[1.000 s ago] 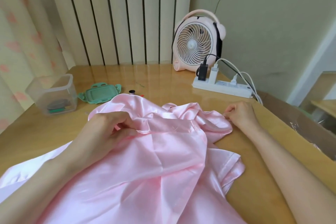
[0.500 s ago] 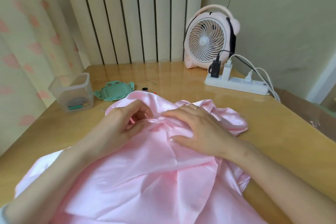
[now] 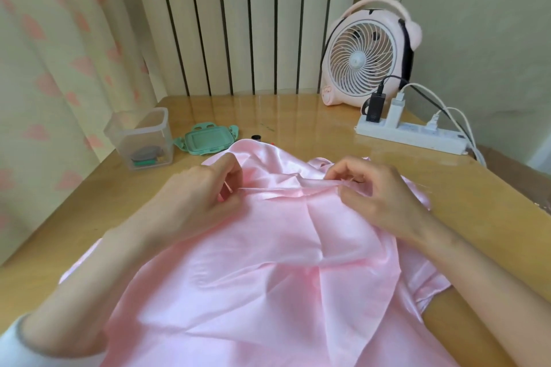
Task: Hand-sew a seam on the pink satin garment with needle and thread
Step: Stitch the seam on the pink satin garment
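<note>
Two hands pinch one folded edge of the pink garment (image 3: pixel 268 262), the left hand (image 3: pixel 202 197) at nine o'clock and the right hand (image 3: pixel 384 197) at three, fingers clamped on cloth. That edge is best held taut and level for stitching. Glossy, creased satin spreads over the table (image 3: pixel 89 217) toward six o'clock.

A glossy pink satin garment (image 3: pixel 268 262) lies rumpled across the wooden counter (image 3: pixel 298 116), its sheen catching the light and its near part running out of view. Along its far side a narrow folded ridge stretches taut between the left hand (image 3: pixel 190 202) and the right hand (image 3: pixel 384 197), each pinching the fabric.
</note>
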`<action>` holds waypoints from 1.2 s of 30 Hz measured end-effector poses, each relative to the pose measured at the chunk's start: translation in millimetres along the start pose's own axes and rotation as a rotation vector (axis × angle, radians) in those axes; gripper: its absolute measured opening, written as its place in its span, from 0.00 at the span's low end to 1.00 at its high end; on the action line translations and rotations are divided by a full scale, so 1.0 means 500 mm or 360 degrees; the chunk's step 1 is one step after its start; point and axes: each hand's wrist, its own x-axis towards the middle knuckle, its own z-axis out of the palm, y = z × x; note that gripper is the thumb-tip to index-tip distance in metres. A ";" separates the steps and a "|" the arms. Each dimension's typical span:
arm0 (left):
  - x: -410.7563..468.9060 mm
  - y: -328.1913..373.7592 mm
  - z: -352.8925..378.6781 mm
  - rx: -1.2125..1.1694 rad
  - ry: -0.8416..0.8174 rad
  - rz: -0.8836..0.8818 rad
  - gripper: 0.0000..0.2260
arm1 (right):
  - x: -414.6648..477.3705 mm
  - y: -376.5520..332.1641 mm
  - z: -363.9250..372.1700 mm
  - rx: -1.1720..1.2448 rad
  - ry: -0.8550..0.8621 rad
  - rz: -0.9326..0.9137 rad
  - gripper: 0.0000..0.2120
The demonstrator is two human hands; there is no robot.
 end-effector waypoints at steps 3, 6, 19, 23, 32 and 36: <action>-0.002 0.015 0.011 -0.0001 0.0035 0.0009 0.07 | -0.002 0.000 0.003 0.0004 0.0037 0.0006 0.09; 0.003 0.032 0.019 -0.0298 0.0124 -0.0088 0.09 | -0.001 0.003 0.004 -0.0050 0.0121 0.0020 0.12; 0.010 0.035 0.027 -0.0432 0.0359 -0.0376 0.13 | -0.007 -0.017 -0.004 -0.0100 0.0202 -0.0006 0.11; 0.010 0.036 0.022 -0.0227 0.0315 -0.0461 0.13 | -0.009 -0.025 -0.007 -0.0062 0.0218 0.0045 0.08; 0.011 0.051 0.016 0.0090 0.0244 -0.0558 0.21 | -0.007 -0.034 -0.032 0.0252 0.0174 -0.0023 0.07; 0.012 0.055 0.017 0.0083 0.0287 -0.0552 0.19 | -0.008 -0.033 -0.041 0.0478 0.0130 0.0068 0.07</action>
